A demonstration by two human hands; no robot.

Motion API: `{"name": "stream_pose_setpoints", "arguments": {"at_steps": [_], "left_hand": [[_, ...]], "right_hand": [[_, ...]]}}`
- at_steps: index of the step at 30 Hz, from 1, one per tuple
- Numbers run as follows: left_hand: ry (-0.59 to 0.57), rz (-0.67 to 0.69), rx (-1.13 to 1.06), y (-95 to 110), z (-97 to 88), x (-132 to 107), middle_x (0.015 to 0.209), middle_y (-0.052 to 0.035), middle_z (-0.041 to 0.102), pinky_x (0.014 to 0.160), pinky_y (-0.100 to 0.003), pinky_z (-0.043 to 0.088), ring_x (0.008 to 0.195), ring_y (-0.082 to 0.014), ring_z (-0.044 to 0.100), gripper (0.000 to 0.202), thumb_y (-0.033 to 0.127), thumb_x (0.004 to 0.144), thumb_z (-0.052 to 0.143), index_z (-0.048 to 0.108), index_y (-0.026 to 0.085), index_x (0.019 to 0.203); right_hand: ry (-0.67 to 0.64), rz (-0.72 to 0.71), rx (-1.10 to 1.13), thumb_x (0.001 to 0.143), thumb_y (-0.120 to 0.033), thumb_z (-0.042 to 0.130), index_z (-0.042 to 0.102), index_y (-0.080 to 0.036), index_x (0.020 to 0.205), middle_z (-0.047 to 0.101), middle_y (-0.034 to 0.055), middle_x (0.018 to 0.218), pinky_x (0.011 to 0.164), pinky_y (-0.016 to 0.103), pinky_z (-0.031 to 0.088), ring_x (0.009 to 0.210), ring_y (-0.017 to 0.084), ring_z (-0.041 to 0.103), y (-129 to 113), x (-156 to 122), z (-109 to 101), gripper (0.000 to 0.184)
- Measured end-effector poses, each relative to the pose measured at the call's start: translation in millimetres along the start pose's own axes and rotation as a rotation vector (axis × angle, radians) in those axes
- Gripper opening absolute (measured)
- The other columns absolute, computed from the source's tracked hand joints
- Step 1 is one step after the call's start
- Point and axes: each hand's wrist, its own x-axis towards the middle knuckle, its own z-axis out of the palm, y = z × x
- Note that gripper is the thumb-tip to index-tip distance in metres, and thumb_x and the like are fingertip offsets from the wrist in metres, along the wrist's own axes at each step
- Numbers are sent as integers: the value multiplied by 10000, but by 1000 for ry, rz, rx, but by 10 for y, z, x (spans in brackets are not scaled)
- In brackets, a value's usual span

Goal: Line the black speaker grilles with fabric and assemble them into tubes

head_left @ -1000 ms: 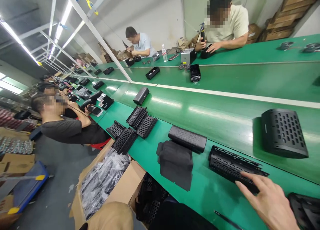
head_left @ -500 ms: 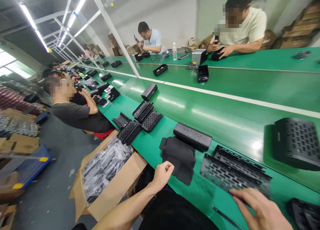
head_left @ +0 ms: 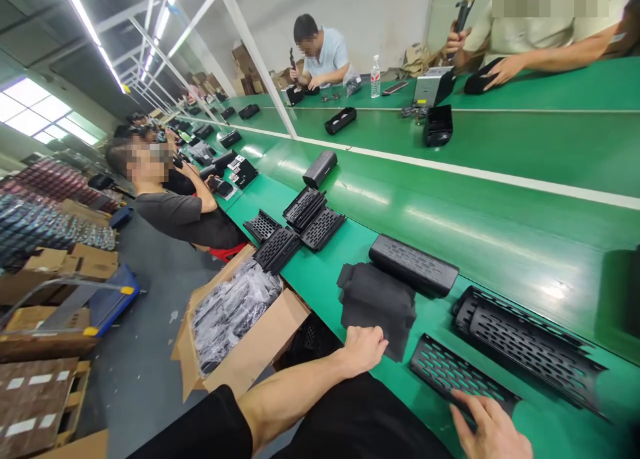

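My right hand [head_left: 493,427] grips the near edge of a black perforated grille panel [head_left: 457,374], thumb and fingers pinched on it. The panel lies tilted low over the green bench, its slots showing green. My left hand [head_left: 365,348] is closed, fingers curled, at the lower edge of a stack of black cloth sheets [head_left: 376,299]; whether it pinches anything is hidden. Behind the sheets lies a black speaker-like housing [head_left: 414,264] with a slotted face. To the right, more perforated grille panels [head_left: 530,346] rest nested together.
Several grille panels [head_left: 300,227] sit farther left on the bench. Below it stands an open cardboard box [head_left: 265,342] of plastic-wrapped parts. A long green conveyor [head_left: 480,212] carries black housings. Co-workers sit opposite and to the left; a bottle [head_left: 375,78] stands across.
My right hand has drawn one grille panel away from the others, towards me. My left hand has come over the cloth's lower edge. The view has shifted.
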Motion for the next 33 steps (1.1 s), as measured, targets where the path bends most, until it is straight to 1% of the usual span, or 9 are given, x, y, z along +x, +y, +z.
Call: {"name": "stream_pose_setpoints", "arguments": {"at_steps": [3,8,11,15,18,22,24,28,33], "left_hand": [[-5,49,-1,-66,26,-35,1059,-70,778,920,-400,471,975,-269,728,238,421,1009,525,692,252,1022],[43,89,-50,-149,14,-99,1013,-5,778,859,-323,478,932,-214,719,208,445,989,572,705,288,961],[149,28,-86,-193,-44,-84,976,0,761,858,-285,474,925,-181,701,222,410,1018,524,702,284,979],[310,-123,-124,-320,-190,15,1093,-38,727,897,-281,471,999,-172,680,287,299,1066,379,654,243,1124],[332,-152,-155,-414,-280,87,1133,-31,719,888,-277,478,1023,-171,681,258,279,1053,413,652,244,1145],[292,-87,-197,-346,-311,101,1122,-12,718,889,-268,484,1013,-162,683,241,280,1030,462,660,255,1165],[256,-32,-215,-191,-293,76,1124,-7,718,904,-271,487,1006,-157,684,249,285,1022,469,657,258,1184],[129,105,-223,254,-215,39,1115,28,733,931,-291,498,1022,-168,693,261,357,976,564,658,312,1216],[-9,164,-158,683,-91,171,1128,-25,747,935,-407,524,1013,-256,712,476,433,950,595,543,300,1405]], "right_hand": [[-103,77,78,927,-615,403,661,-278,1076,720,47,989,690,391,533,747,237,690,-291,134,160,450],[-258,223,48,985,-576,509,563,-181,1293,704,34,903,786,384,529,816,226,682,-747,694,501,504],[-321,295,-24,1018,-526,545,624,-171,1178,663,27,884,816,405,537,799,194,646,-891,948,561,398],[-377,318,-62,1020,-541,535,650,-199,1019,643,18,866,793,386,525,777,180,616,-945,972,424,361],[-373,347,-56,1006,-549,513,639,-217,986,658,15,860,758,372,501,754,187,614,-846,847,227,356],[-332,462,-49,943,-532,463,585,-273,851,646,9,673,708,396,489,648,238,623,-445,630,-61,301],[-289,532,-44,888,-540,458,552,-295,813,694,45,712,707,426,496,665,278,654,-174,518,-188,273],[-216,657,-13,810,-613,487,559,-307,848,774,76,953,751,470,516,820,340,708,263,336,-361,316],[-102,769,11,757,-698,541,561,-277,1055,759,118,1123,768,529,518,938,420,690,440,282,-425,516]]}}
